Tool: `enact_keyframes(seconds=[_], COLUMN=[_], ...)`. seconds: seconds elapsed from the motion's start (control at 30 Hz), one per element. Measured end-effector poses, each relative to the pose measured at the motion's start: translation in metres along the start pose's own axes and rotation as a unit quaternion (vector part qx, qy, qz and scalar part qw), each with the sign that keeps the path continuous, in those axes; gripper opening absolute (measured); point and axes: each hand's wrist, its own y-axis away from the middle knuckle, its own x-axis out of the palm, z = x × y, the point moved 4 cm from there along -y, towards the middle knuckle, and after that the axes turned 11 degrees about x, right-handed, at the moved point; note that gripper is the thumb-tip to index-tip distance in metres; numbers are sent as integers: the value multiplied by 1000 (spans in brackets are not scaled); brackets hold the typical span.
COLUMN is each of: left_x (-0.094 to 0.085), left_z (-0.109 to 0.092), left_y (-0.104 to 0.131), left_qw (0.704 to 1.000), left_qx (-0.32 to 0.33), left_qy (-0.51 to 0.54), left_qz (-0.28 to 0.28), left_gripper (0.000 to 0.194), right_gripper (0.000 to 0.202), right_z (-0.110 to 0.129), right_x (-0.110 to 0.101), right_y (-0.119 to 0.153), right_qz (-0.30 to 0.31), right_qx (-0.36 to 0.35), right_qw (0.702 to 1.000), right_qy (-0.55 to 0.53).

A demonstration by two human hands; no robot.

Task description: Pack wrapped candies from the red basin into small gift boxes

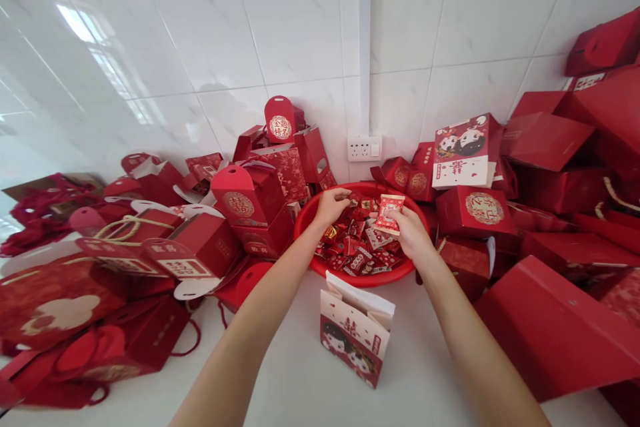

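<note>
My right hand grips a red and cream wrapped snack packet between thumb and fingers, above the right half of a round red basin. Over the basin's left side is my left hand, its fingers loosely bent and a little apart, with nothing visible in them. Many small candies in red, white and gold wrappers lie in the basin. In front of it stands an upright paper gift bag with two cartoon figures, its top open towards me.
Red gift boxes are piled along the left, some with cord handles. More boxes are heaped on the right, close to my right forearm. Behind the basin, a white tiled wall carries a socket plate. The table is white.
</note>
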Motion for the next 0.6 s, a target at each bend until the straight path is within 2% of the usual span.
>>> enact_keyframes(seconds=[0.07, 0.13, 0.2, 0.27, 0.37, 0.5, 0.53, 0.6], left_x=[2, 7, 13, 22, 31, 33, 31, 28], left_z=[-15, -31, -48, -60, -68, -74, -73, -62], left_y=[2, 8, 16, 25, 33, 33, 31, 25], left_qw=[999, 994, 980, 963, 954, 955, 958, 962], left_qx=[39, 108, 194, 249, 247, 234, 223, 151], left_qy=[20, 29, 19, -17, -75, -90, -95, -147], left_qz=[-7, 6, 45, 96, 149, 158, 153, 176], left_gripper=[20, 15, 17, 20, 22, 27, 30, 40], right_gripper=[8, 3, 10, 13, 17, 25, 25, 23], right_z=[1, 3, 4, 4, 6, 7, 7, 7], right_x=[2, 3, 4, 4, 2, -1, -1, -1], right_y=[2, 5, 6, 6, 6, 4, 4, 4], right_qz=[2, 9, 24, 44, 48, 27, 24, 18], right_qx=[19, 29, 47, 58, 29, 5, 6, 6], right_qw=[1000, 999, 999, 997, 998, 999, 999, 999], right_qy=[13, 15, 7, -4, -21, -40, -41, -40])
